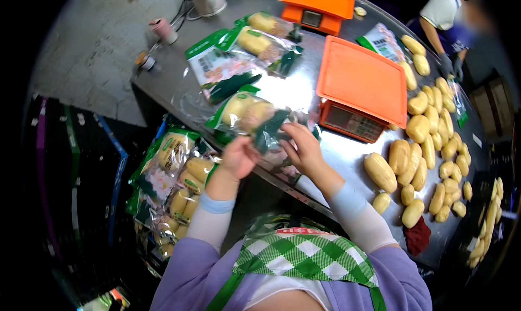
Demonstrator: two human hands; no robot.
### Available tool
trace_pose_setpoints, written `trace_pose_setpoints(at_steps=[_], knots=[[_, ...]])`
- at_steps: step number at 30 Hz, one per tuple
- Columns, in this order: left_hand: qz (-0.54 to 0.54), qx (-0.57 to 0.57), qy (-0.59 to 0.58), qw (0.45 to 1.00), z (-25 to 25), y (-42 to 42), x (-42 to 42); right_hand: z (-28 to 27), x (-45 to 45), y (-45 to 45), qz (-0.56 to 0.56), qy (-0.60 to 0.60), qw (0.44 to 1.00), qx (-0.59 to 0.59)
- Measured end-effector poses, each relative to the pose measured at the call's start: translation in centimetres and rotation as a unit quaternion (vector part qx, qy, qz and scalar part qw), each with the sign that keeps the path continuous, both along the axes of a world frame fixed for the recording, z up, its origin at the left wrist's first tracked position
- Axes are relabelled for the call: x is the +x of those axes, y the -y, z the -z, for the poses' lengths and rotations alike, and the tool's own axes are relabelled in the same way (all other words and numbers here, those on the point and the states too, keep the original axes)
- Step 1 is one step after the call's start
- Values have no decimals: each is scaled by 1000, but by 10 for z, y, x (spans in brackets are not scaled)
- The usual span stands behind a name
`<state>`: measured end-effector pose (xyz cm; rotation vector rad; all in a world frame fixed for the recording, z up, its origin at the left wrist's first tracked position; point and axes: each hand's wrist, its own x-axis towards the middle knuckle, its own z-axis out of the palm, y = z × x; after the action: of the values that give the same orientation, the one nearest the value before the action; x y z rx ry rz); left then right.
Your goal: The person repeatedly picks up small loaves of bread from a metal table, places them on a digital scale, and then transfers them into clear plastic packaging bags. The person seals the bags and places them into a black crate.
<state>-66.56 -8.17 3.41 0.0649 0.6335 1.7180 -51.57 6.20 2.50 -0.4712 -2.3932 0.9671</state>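
Note:
A printed clear plastic bag [244, 111] of pale yellow root vegetable pieces lies at the table's near edge, its green end towards the far left. My left hand [239, 158] is at the bag's near end, fingers curled; whether it pinches the plastic I cannot tell. On the other side, my right hand [302, 148] has its fingers apart beside the bag's dark green end. More bags of the same kind [254, 42] lie beyond, by a flatter printed bag [228, 67]. Under and beside my hands lie more printed plastic [281, 160].
Two orange scales [362, 83] [317, 4] stand on the metal table. Many loose peeled roots [419, 128] and a dark red cloth [417, 235] lie at the right. Filled bags [175, 189] are piled below the table at the left. A gloved co-worker [441, 26] stands at the far right.

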Motion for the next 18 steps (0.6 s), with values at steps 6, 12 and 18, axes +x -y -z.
trace_pose_setpoints(at_steps=[6, 12, 18], knots=[[54, 119, -50, 990, -88, -8, 31, -14, 132, -1, 112, -106, 949, -274], [293, 50, -117, 948, -138, -34, 173, -41, 230, 37, 67, -260, 906, -328], [520, 65, -50, 851, -140, -83, 320, -80, 381, 84, 325, -348, 842, -255]])
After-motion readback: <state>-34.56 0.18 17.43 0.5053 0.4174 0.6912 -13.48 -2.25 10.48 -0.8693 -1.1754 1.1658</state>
